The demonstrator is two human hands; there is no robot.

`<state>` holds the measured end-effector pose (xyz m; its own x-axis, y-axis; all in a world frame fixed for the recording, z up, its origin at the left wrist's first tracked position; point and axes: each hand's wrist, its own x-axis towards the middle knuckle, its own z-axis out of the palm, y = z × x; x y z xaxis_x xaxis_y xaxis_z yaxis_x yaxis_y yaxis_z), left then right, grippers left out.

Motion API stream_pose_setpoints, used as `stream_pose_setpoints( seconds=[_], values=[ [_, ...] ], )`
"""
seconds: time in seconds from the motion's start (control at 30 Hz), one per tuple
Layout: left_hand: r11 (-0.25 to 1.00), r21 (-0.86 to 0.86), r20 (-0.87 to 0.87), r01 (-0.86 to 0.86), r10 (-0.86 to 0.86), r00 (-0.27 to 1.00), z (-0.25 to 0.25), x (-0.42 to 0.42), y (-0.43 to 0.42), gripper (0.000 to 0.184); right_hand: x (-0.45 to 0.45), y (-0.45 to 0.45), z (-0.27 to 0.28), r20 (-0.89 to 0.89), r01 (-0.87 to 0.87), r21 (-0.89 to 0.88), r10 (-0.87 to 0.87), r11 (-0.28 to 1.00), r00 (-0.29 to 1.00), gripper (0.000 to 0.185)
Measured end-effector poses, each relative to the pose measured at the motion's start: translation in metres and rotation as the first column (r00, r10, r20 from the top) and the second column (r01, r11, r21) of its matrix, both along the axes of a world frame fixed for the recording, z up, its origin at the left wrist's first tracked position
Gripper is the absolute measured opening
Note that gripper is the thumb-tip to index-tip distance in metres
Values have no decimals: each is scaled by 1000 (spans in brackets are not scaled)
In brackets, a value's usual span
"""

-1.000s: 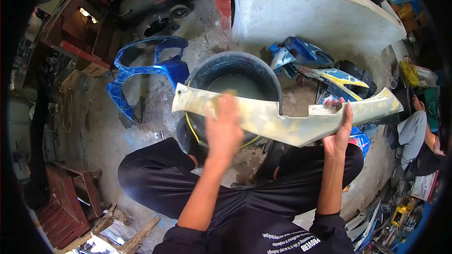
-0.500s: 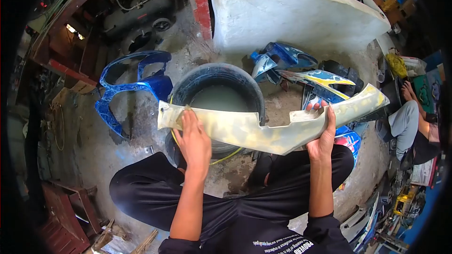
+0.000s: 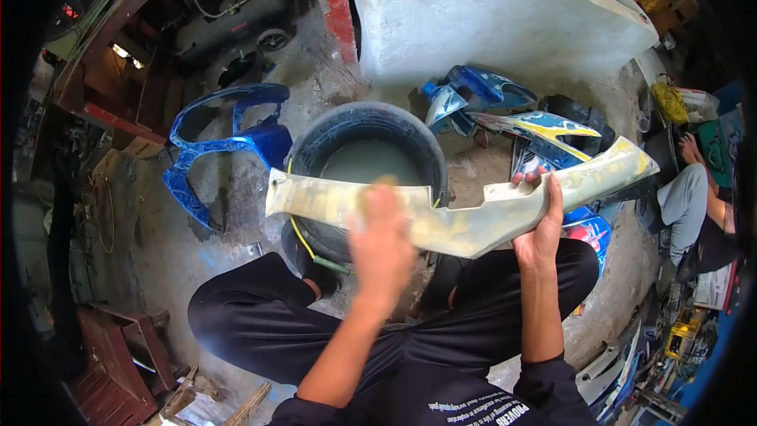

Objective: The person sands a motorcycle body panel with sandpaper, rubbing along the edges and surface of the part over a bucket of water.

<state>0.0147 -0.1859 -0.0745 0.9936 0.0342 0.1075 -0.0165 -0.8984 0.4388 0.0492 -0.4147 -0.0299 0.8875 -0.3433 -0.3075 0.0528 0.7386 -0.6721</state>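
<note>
A long cream panel with yellowish patches [image 3: 473, 227] lies across the view, above my lap and over the near rim of a black tub of cloudy water [image 3: 371, 159]. My right hand [image 3: 539, 235] is wrapped round the panel's lower edge right of its notch, with fingertips showing over the top. Against the panel's left half is my left hand [image 3: 382, 241], blurred by motion, its fingers pressed over a small yellowish pad [image 3: 384, 182] that is mostly hidden.
A blue frame-like part [image 3: 256, 142] lies on the floor at left. Blue and yellow panels [image 3: 552, 126] lie beyond the tub, before a white wall [image 3: 505, 24]. At far right sits another person [image 3: 684, 201]. A wooden stool [image 3: 110, 355] stands lower left.
My left hand moved left along the panel to its end, then back right toward the middle. My right hand keeps its hold. The whole view has shifted slightly.
</note>
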Motion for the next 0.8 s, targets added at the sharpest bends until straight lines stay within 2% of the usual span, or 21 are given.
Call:
stream_pose_setpoints(
  seconds=[0.03,0.17,0.23,0.27,0.3,0.37,0.4,0.43,0.5,0.57,0.6,0.63,0.7,0.77,0.8],
  values=[
    [979,-55,60,194,-191,980,5,-8,-11,48,0,-1,0,17,0,-12,0,1000,1000,35],
    [972,-133,31,195,-192,981,9,1,-5,48,1,-18,4,18,-14,43,13,999,1000,33],
    [991,59,6,-119,119,993,-4,22,23,47,1,-17,1,6,-7,28,7,1000,1000,33],
    [982,26,-111,-187,188,976,-3,26,31,47,-1,-16,0,-8,3,14,-3,1000,1000,33],
    [983,31,-113,-183,185,976,-1,23,28,47,-1,-16,-1,-11,7,18,-6,1000,1000,33],
    [997,36,35,69,-70,997,1,7,8,46,1,-15,0,-4,3,24,-3,1000,1000,32],
    [986,-55,72,157,-153,986,10,-4,-11,46,2,-15,1,-6,1,21,-1,1000,1000,32],
    [954,-216,102,209,-191,976,16,-13,-27,46,2,-15,2,22,-7,30,6,1000,1000,32],
    [955,-157,56,250,-244,968,25,-13,-19,46,3,-16,5,50,-17,35,16,999,999,32],
    [994,88,58,65,-70,996,-2,5,9,45,1,-16,6,12,2,43,-2,999,1000,31],
    [993,105,41,-45,41,998,-10,17,23,45,0,-16,5,19,-8,20,8,1000,1000,31],
    [989,-4,-4,-150,150,989,-9,27,36,46,0,-17,5,19,-9,24,8,1000,1000,31],
    [998,36,-4,-58,59,998,-7,28,33,47,0,-17,4,22,-3,46,2,999,1000,31],
    [975,-144,61,172,-164,984,6,9,-5,47,2,-15,5,18,1,40,-2,999,1000,30],
    [951,-238,108,196,-175,979,11,0,-23,46,3,-16,6,18,3,29,-4,1000,1000,30]
  ],
)
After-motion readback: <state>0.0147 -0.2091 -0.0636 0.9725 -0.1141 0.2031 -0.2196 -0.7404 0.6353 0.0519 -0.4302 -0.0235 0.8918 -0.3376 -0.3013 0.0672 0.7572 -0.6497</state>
